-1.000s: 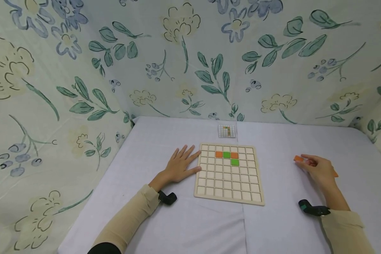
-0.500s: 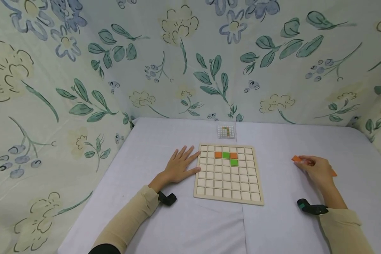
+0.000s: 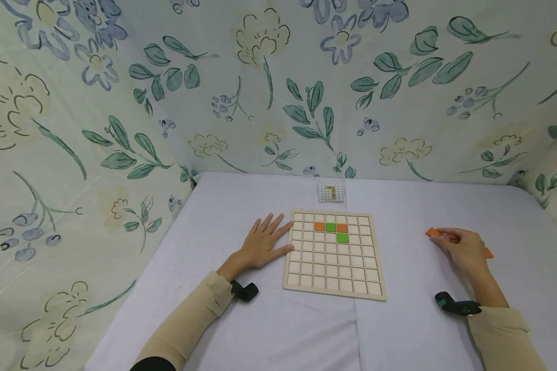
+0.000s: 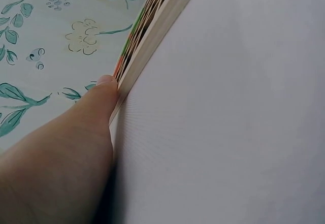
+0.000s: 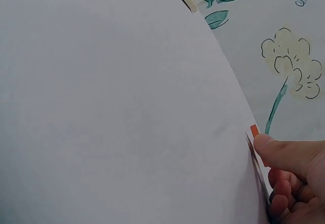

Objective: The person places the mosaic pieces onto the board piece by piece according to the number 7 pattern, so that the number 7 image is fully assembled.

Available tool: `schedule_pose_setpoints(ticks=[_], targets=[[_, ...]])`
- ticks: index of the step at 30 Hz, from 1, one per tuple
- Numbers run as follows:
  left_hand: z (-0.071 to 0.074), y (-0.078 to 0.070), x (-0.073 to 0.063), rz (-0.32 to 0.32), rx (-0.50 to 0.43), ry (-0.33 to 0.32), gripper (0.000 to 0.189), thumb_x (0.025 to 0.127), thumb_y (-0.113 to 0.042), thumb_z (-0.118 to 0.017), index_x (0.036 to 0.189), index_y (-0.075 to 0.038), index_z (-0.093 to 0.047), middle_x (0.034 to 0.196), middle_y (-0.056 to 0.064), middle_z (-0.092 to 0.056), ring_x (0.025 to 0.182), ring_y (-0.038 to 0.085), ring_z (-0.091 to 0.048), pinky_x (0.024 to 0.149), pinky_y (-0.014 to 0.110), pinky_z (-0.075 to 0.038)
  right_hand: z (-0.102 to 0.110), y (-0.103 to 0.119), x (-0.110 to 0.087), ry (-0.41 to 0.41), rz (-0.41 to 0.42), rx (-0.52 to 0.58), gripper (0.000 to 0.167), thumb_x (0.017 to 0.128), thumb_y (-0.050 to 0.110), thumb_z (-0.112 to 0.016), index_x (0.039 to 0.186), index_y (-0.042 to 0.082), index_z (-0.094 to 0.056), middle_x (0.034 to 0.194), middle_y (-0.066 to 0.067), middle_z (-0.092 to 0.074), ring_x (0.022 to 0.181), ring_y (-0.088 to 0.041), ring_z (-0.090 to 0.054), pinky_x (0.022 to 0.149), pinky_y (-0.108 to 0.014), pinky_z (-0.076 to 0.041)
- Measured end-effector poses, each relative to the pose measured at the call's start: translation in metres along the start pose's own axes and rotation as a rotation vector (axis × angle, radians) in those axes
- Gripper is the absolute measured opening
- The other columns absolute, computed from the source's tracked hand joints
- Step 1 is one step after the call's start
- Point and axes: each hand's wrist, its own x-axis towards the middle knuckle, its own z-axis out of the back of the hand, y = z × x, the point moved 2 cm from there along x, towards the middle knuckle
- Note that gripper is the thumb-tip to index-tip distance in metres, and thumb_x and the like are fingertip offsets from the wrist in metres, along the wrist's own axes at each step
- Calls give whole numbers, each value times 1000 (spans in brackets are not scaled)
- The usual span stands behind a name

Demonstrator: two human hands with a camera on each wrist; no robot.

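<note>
On the white-covered table lies a square wooden grid board [image 3: 334,294]. Near its far side, an orange tile [image 3: 319,226], a green tile [image 3: 330,227] and a second orange tile [image 3: 342,228] form a row, with another green tile [image 3: 343,238] below the right one. My left hand [image 3: 262,243] lies flat with fingers spread, its thumb and fingertips touching the board's left edge. Right of the board, my right hand [image 3: 466,250] pinches an orange tile [image 5: 255,130] between thumb and fingers, its other fingers curled. The hand partly covers that tile.
Behind the board lies a small card [image 3: 330,192] printed with a coloured grid pattern. Another orange piece [image 3: 489,253] shows from behind my right hand. A floral cloth [image 3: 269,77] hangs along the table's back and sides.
My right hand has shifted slightly to the left with the orange tile in its pinch, then stays nearly still. My left hand and the tiles on the board have not moved.
</note>
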Motion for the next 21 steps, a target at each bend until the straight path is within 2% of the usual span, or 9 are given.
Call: schedule_pose_setpoints(ticks=[11, 15, 21], targets=[[0, 0, 1, 10, 4, 14, 74, 99, -68, -33, 161, -30, -17, 167, 5, -9, 152, 33, -3, 119, 57, -2, 6, 2, -3, 24, 15, 43, 46, 97, 25, -69, 124, -11, -63, 88, -11, -53, 77, -16, -41, 54, -22, -35], [1, -1, 0, 17, -3, 19, 74, 99, -68, -33, 161, -30, -17, 167, 4, -9, 152, 33, -3, 119, 57, -1, 8, 9, -5, 32, 53, 63, 45, 97, 26, -69, 124, -9, -65, 87, -9, -53, 75, -13, -41, 53, -22, -35], [1, -1, -1, 16, -6, 17, 74, 99, -67, -33, 161, -29, -18, 167, 5, -9, 152, 34, -3, 118, 57, -2, 7, 22, -9, 46, 59, 71, 46, 97, 29, -68, 124, -8, -65, 91, -11, -54, 78, -16, -42, 54, -20, -37]])
